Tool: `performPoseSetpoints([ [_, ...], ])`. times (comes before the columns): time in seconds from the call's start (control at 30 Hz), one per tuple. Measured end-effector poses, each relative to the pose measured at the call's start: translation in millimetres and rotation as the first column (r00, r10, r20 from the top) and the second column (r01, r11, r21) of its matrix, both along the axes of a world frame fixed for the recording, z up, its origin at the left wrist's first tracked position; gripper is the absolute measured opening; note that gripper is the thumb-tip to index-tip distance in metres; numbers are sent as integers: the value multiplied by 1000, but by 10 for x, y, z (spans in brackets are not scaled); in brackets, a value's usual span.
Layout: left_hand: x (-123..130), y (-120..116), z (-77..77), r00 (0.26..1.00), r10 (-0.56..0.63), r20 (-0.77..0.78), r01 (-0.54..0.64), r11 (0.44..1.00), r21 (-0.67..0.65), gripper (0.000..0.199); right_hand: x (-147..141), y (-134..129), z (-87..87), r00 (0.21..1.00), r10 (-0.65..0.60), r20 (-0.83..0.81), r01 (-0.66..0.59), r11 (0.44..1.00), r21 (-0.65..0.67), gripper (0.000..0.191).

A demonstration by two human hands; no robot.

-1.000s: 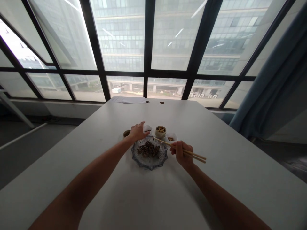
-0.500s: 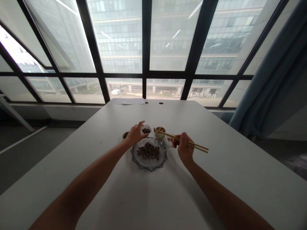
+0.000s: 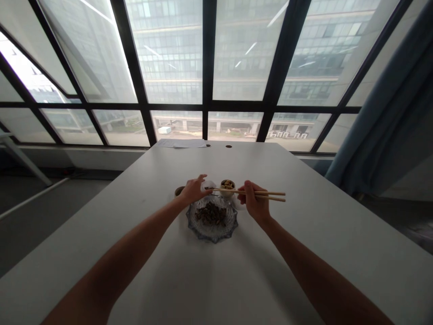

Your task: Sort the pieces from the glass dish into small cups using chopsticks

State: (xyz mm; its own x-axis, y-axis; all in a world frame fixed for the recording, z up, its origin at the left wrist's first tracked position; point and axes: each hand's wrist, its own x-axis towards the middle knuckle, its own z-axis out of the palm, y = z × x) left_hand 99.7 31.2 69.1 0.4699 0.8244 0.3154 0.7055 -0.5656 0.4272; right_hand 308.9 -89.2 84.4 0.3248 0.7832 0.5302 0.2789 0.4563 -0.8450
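Wooden chopsticks (image 3: 270,194) are held in my right hand (image 3: 256,202), their tips pointing left over a small white bowl (image 3: 209,184). Around the left side of this bowl curve the thumb and fingers of my left hand (image 3: 194,190). Dark bits lie in the bowl, partly hidden by the hand and the chopsticks. Just nearer to me stands a scalloped clear glass dish (image 3: 214,237) with a heap of small brown pieces (image 3: 211,213). Beyond the chopsticks is a small cup (image 3: 227,193) of yellowish pieces.
A brown-rimmed bowl (image 3: 179,191) sits left of my left hand, partly covered. Another white bowl (image 3: 239,205) is half hidden by my right hand. Paper sheets (image 3: 184,143) lie at the white table's (image 3: 142,198) far edge, before the windows.
My right hand has moved slightly left, bringing the chopstick tips from the cup of yellowish pieces to the white bowl by my left hand. My left hand stays at that bowl.
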Motion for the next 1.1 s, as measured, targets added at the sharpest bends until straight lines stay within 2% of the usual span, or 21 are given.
performPoseSetpoints([
  [0.13,-150,-33,-1,999,-13,-32,15,998,61,63,95,-209,45,986,72,150,-59,994,-88,62],
  [0.27,-456,-128,-64,999,24,22,-28,979,200,50,103,-279,-39,921,206,329,-159,973,-166,57],
  [0.4,-761,-220,-226,992,84,98,-106,965,238,46,114,-315,-121,884,330,331,-272,939,-210,55],
  [0.5,-885,-249,-400,981,106,160,-137,971,196,51,171,-316,-80,902,309,302,-261,946,-190,54],
  [0.57,-913,-247,-519,968,126,217,-158,978,137,56,207,-307,1,903,267,338,-224,961,-162,56],
  [0.7,-910,-230,-682,943,163,290,-172,985,5,64,200,-305,182,820,245,517,-199,969,-144,60],
  [0.87,-907,-226,-711,941,160,299,-156,987,-37,66,113,-315,208,725,315,613,-251,949,-191,60],
  [1.1,-902,-237,-701,941,163,297,-158,987,-41,66,110,-312,85,740,282,611,-225,959,-170,59],
])
